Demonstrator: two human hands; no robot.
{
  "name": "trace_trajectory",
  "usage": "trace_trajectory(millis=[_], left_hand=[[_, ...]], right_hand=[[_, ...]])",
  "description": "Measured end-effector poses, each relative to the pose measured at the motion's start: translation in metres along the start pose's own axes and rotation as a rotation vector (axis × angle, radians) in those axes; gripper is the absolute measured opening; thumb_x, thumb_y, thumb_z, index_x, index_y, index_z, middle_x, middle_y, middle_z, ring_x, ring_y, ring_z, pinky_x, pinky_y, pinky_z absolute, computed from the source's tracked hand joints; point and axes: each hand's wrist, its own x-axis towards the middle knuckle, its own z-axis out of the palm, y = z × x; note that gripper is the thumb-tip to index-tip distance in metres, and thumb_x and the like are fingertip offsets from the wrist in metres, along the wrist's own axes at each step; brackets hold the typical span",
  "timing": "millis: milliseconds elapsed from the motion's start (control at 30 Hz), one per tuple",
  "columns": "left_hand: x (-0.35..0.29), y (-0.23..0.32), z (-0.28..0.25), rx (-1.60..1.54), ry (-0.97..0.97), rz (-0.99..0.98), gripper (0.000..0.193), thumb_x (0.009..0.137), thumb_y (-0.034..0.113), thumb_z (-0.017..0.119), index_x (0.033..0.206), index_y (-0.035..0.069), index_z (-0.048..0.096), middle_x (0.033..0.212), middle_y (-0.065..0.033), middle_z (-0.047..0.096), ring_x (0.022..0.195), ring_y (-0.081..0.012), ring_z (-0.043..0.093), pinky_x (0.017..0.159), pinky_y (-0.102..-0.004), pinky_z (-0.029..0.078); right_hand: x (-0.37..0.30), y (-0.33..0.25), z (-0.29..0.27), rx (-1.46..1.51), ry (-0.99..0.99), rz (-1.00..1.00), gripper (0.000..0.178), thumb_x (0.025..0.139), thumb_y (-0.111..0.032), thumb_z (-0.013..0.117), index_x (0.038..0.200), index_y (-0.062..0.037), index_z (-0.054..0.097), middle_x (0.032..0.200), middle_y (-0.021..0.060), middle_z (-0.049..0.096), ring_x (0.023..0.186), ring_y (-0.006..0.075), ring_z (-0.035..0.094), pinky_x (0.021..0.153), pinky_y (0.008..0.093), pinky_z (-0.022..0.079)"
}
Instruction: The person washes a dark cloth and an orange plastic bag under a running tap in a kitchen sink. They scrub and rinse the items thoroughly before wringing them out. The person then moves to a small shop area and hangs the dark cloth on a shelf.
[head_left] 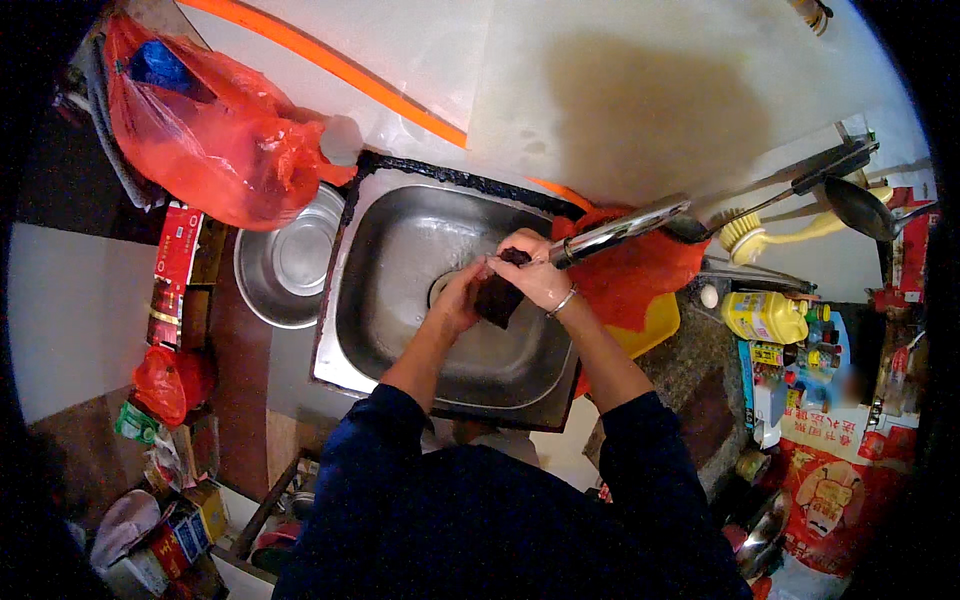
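Note:
Over the steel sink (pixel 455 365), both hands hold a limp, dark brownish-red piece (pixel 497 302), whose exact kind I cannot make out. My left hand (pixel 458 297) closes on its left side. My right hand (pixel 540 278), with a bracelet at the wrist, grips its upper right part, and the fingertips of both hands meet near its top. Just above the right hand ends a chrome faucet spout (pixel 620 232). The drain is partly hidden behind my left hand.
Left of the sink stands a metal basin (pixel 290 270) below a bulging red plastic bag (pixel 220 150). To the right are a red mesh bag (pixel 630 270), an egg (pixel 709 296), a yellow jug (pixel 765 317) and several bottles. A yellow brush (pixel 745 240) and ladle (pixel 860 208) hang along the wall.

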Motion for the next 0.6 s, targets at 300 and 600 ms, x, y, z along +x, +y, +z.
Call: trace_trajectory(millis=[300,600], left_hand=[[0.015,-0.005,0.006,-0.026,0.040,-0.042,0.027,0.087,0.031,0.049,0.103,0.009,0.056,0.100,-0.0082,0.058,0.092,-0.0206,0.056,0.076,-0.0352,0.049],[0.041,-0.013,0.004,-0.139,-0.244,0.240,0.025,0.091,0.029,0.042,0.094,0.010,0.057,0.091,-0.0050,0.058,0.085,-0.0178,0.055,0.077,-0.0302,0.046]], right_hand=[[-0.013,-0.026,0.014,-0.384,-0.092,-0.454,0.023,0.059,-0.011,0.067,0.079,-0.0043,0.058,0.090,0.0094,0.054,0.084,0.0280,0.054,0.070,0.0370,0.046],[-0.010,-0.024,0.007,-0.348,0.013,-0.460,0.026,0.057,-0.008,0.069,0.079,-0.0033,0.057,0.094,0.0100,0.054,0.085,0.0303,0.055,0.071,0.0377,0.047]])
